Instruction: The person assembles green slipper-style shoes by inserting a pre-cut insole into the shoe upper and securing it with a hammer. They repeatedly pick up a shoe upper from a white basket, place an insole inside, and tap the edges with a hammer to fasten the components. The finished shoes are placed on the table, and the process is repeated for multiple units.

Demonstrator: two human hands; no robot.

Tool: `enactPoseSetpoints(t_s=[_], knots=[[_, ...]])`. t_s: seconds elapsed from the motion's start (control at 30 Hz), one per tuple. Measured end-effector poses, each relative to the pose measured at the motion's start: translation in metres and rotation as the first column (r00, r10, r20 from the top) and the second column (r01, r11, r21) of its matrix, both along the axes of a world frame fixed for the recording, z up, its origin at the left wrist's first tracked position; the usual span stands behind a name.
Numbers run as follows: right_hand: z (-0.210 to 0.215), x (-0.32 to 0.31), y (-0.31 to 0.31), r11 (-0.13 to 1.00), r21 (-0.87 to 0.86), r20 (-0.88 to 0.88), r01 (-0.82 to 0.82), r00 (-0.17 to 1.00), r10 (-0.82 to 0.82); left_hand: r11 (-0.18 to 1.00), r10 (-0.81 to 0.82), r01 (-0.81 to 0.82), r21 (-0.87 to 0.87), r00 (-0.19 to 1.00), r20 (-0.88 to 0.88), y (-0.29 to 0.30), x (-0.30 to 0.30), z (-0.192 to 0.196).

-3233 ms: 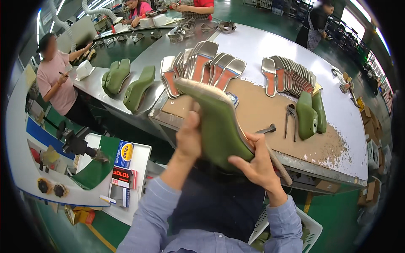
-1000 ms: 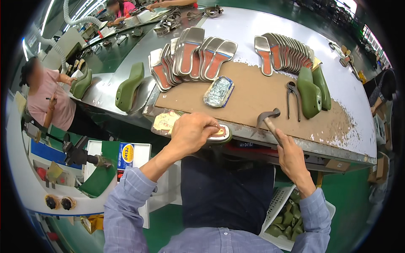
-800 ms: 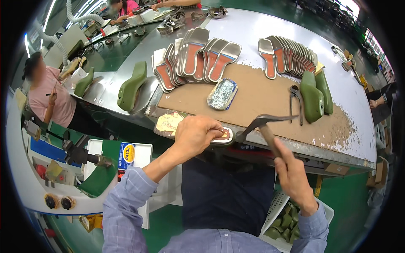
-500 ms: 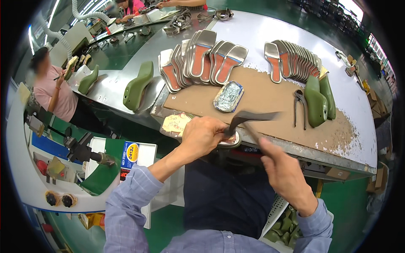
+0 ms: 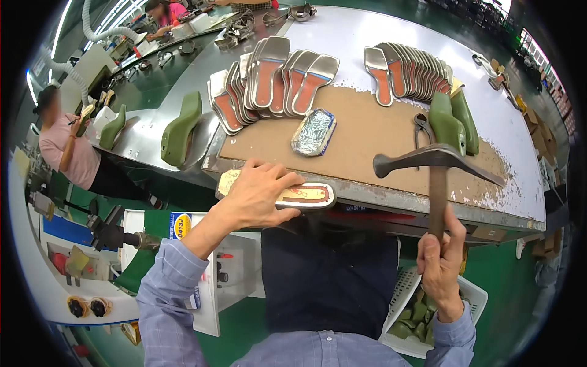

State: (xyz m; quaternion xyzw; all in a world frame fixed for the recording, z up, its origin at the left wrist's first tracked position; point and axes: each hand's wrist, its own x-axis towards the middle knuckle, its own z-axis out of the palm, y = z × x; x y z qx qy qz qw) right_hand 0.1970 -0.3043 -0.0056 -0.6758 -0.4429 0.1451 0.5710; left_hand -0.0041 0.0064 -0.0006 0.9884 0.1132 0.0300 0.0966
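shoe last in the left hand, hammer lifted clear

shoe last (image 5: 310, 196), one: sole side up at the near edge of the bench (image 5: 361, 137), right end bare; whether it bears on that edge cannot be told.
left hand (image 5: 260, 192), one: half closed across the middle of the last, fingers spread over the top, thumb along the near side.
right hand (image 5: 441, 263), one: well right of the last, thumb and fingers wrapped round the handle of a hammer (image 5: 437, 158), head uppermost.
tray of silvery pieces (image 5: 313, 132), one: just beyond the last.
pincers (image 5: 422, 129), one: beyond and right of the last.
change: half a second ago the hammer head was over the last's right end, left fingertips pinched there; now both are away from it. judged: a pause in striking, that end open to inspection.
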Motion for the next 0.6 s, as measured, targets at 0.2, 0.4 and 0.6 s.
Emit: enactPoseSetpoints(t_s=[0.2,0.4,0.6], knots=[[0.049,0.000,0.031,0.942,-0.280,0.232,-0.184,0.939,0.252,1.000,0.018,-0.018,-0.002,0.999,-0.027,-0.001,-0.004,0.003],[0.062,-0.009,0.059,0.973,0.217,0.215,-0.083,0.976,0.036,1.000,0.015,-0.014,0.015,1.000,-0.027,-0.003,0.000,0.002],[0.067,-0.001,0.075,0.940,-0.293,0.454,-0.175,0.840,0.298,0.999,0.024,-0.021,0.035,0.996,-0.084,-0.003,-0.001,0.002]])
